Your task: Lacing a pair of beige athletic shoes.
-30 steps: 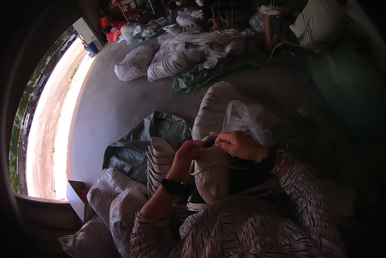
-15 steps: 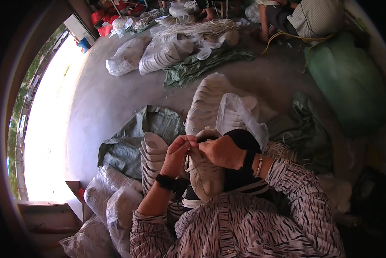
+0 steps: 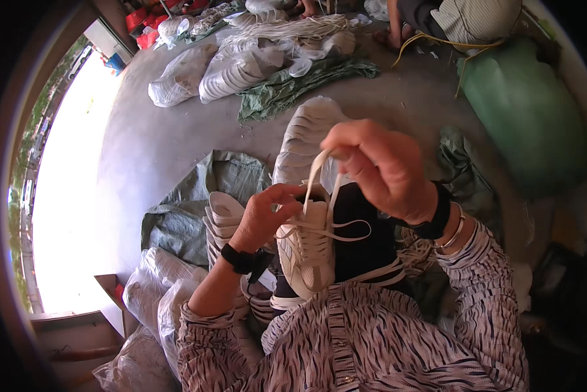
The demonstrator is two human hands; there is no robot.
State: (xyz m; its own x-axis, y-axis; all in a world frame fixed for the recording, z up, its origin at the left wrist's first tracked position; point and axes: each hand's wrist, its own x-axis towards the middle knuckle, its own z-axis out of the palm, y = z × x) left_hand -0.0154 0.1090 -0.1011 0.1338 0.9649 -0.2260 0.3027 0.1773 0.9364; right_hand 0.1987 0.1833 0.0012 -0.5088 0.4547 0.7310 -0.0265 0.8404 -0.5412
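Observation:
A cream sneaker (image 3: 311, 261) rests on my lap, toe toward me, its front laced up. Pinched in my raised right hand (image 3: 388, 173) is a pale flat shoelace (image 3: 313, 176), pulled up from the top of the shoe in a loop. Another stretch of lace curls loosely to the right of the tongue. My left hand (image 3: 267, 215) grips the sneaker's left side near the collar, with index finger and thumb at the opening; its other fingers are partly hidden.
Nested pale shoe pieces (image 3: 303, 137) stand ahead, and a second stack (image 3: 221, 212) is left of my hand. Clear plastic bags (image 3: 149, 287) lie lower left. A green sack (image 3: 528, 117) sits right, near another person (image 3: 463, 23). More bagged goods (image 3: 241, 72) lie farther off.
My hands were together at the top of the sneaker. Now my right hand has lifted up and right, drawing the shoelace with it, while my left stays by the collar.

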